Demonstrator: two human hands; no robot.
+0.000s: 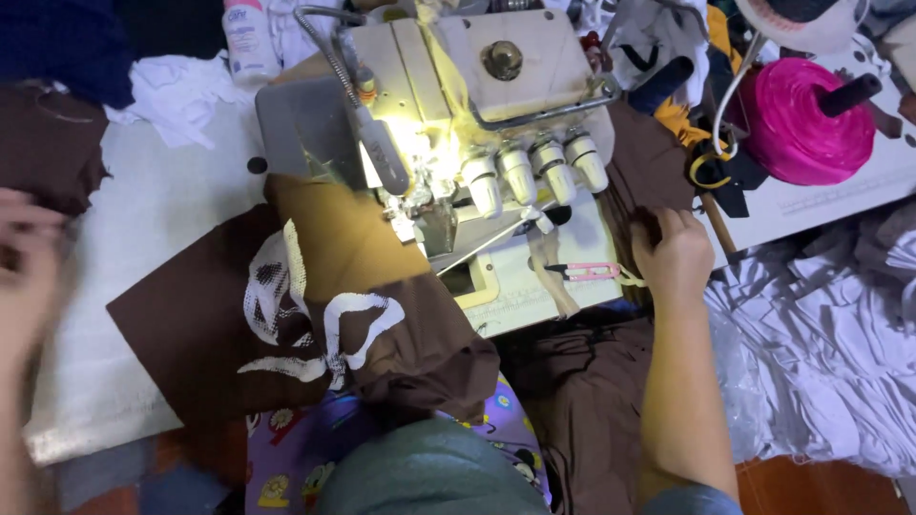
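Head view: my right hand (674,256) grips brown fabric (641,162) beside the overlock machine (458,105), just past the pink thread snips (587,272). My left hand (29,277) is blurred at the surface's (162,200) left edge; I cannot tell its grip.

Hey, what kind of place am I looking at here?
Probably a small garment sewing workshop: an overlock sewing machine with its lamp lit, brown fabric pieces on the white table, and a pink thread cone.
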